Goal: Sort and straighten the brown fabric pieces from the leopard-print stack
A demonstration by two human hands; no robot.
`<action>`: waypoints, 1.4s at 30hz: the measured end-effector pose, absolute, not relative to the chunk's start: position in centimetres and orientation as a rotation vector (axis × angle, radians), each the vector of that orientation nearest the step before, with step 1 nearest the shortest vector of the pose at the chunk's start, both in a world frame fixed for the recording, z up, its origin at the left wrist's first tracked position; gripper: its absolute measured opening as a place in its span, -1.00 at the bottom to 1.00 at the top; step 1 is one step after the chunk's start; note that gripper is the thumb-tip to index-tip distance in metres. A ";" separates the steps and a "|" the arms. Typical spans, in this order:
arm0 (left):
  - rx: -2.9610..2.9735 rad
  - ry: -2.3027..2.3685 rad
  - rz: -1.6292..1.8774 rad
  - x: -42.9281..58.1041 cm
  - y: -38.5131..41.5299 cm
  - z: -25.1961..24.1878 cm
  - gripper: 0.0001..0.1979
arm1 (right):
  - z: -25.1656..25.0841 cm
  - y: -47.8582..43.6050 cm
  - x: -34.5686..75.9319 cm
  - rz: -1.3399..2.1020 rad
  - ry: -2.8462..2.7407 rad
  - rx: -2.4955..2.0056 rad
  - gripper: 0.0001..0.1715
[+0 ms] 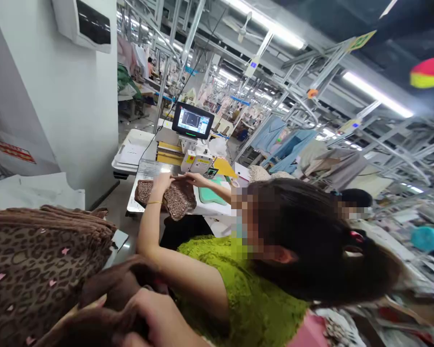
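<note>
A hand gripped brown fabric beside a stack of leopard-print pieces, while a co-worker sat ahead at a sewing station.

At the near bottom edge, one hand (155, 318) of the wearer was clenched on a fold of dark brown fabric (112, 294); which hand it was could not be told, and no second hand showed. Just to its left lay the leopard-print stack (39, 260). Farther off, a co-worker in a green top (246, 299) pressed both hands on a leopard-print piece (177, 196) on the desk (210, 208), below a lit screen (193, 120).
</note>
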State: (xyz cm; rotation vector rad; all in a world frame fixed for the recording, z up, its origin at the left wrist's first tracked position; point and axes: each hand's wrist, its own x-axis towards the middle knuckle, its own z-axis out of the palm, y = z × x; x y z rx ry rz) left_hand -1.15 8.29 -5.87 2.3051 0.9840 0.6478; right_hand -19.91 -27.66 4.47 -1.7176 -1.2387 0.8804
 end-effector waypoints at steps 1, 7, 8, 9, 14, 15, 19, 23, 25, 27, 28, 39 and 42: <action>2.310 1.062 0.578 -1.6 9.1 -6.7 -0.76 | 5.6 -27.2 -19.9 1.069 -1.170 -1.637 -0.76; 2.360 1.329 0.355 -3.5 8.8 -11.3 -0.63 | 5.9 -23.4 -19.0 1.374 -0.778 -1.294 -0.64; 2.366 1.350 0.347 -3.6 8.6 -11.5 -0.59 | 4.6 -23.0 -18.8 1.276 -0.735 -1.352 -0.67; 2.371 1.368 0.334 -3.6 8.5 -11.4 -0.57 | 3.0 -22.8 -18.6 1.178 -0.694 -1.416 -0.68; 2.500 1.249 0.326 -1.7 6.6 -7.3 -0.65 | -3.8 -24.1 -17.9 0.934 -0.560 -1.591 -0.58; 2.557 1.164 0.359 -0.8 5.1 -6.2 -0.64 | -4.7 -24.6 -17.9 0.924 -0.548 -1.589 -0.57; 2.762 0.650 0.417 3.0 -4.9 -4.3 -0.72 | -7.0 -26.0 -18.1 0.938 -0.505 -1.571 -0.55; 2.788 0.502 0.323 3.7 -13.1 -6.9 -0.77 | -7.4 -26.2 -18.2 0.951 -0.490 -1.551 -0.59; 2.742 0.534 0.349 2.8 -14.1 -8.3 -0.61 | -6.6 -26.0 -18.0 0.961 -0.527 -1.516 -0.63; 2.639 0.691 0.486 1.7 -13.3 -9.0 -0.58 | -5.2 -25.8 -17.5 0.958 -0.587 -1.456 -0.65; 2.567 0.826 0.574 1.2 -12.6 -9.1 -0.58 | -4.4 -25.7 -17.2 0.952 -0.629 -1.420 -0.65; 1.918 1.068 0.725 -0.3 -3.9 -11.7 -0.79 | -0.8 -26.4 -14.2 1.114 -0.735 -1.160 -0.45; 1.822 0.990 0.835 -1.1 -2.9 -12.4 -0.91 | -0.5 -26.7 -14.0 1.317 -0.705 -1.041 -0.33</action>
